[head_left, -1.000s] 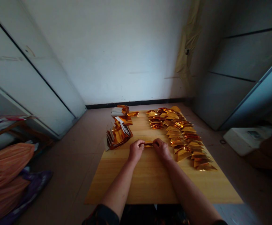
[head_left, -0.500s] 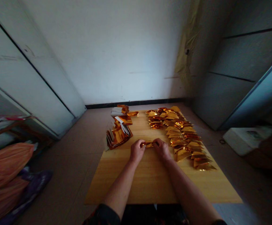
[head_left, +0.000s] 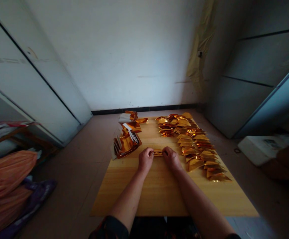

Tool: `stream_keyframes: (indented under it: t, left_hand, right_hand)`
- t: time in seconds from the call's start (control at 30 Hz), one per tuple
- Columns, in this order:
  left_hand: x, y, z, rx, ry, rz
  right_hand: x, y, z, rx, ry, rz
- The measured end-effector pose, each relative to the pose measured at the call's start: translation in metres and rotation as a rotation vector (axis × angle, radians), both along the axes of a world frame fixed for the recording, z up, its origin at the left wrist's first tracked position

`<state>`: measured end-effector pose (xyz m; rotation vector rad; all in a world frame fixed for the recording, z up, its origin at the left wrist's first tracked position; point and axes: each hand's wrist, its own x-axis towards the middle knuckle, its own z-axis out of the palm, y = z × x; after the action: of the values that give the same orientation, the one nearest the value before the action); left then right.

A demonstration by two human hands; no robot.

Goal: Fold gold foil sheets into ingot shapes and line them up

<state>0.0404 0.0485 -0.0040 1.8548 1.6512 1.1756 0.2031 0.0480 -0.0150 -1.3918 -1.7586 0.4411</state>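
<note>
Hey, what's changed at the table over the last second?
Only the foil strip visibly changed: the dark band along its middle now looks broken up by brighter gold. Nothing was let go; the left hand and right hand still pinch its ends. The stacks and folded pieces stayed put.

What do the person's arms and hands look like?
The left hand and right hand are bare, and so are the forearms. The left sleeve is dark and short or pushed up; only a dark edge of the right sleeve shows.
</note>
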Motion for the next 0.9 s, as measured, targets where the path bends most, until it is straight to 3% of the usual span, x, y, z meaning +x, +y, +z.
stream_keyframes:
  t: [0.53,0.9]
  left_hand:
    - [-0.011,0.000,-0.003,-0.012,0.012,-0.071]
    - [-0.012,0.006,-0.009,-0.010,0.067,0.001]
  right_hand:
    - [0.002,-0.001,0.003,-0.009,0.088,0.000]
    - [0.003,0.002,-0.006,-0.018,0.038,0.004]
